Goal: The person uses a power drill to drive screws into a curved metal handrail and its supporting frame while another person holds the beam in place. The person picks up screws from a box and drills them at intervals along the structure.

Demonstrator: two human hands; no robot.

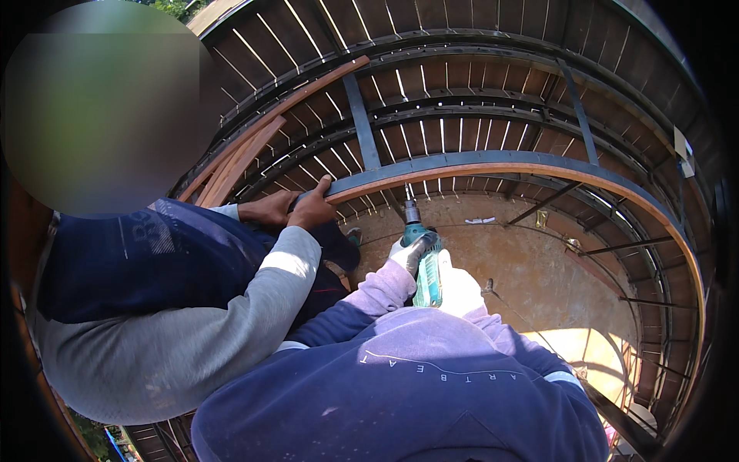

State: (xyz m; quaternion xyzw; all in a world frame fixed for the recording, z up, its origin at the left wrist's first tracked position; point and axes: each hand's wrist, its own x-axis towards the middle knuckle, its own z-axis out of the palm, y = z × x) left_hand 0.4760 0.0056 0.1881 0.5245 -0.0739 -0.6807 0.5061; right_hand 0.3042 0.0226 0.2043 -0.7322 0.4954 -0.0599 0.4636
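A teal power drill (428, 292) points away from me, its chuck (412, 210) and long bit (409, 190) reaching up to a curved rail (462, 164) of dark metal with a wooden strip along its edge. Whether the tip touches the rail I cannot tell. My left hand (403, 252), in a whitish glove, wraps round the drill's front part. At the drill's rear right side is my right hand (459, 289), gloved and washed out by sunlight, closed on the body; its fingers are mostly hidden.
On my left a co-worker in grey sleeves grips the rail's end with one hand (312, 206). Loose wooden strips (242, 160) lean beyond. Metal posts (360, 122) join the rail to curved slatted steps (477, 115). Far below is a brown floor (531, 262).
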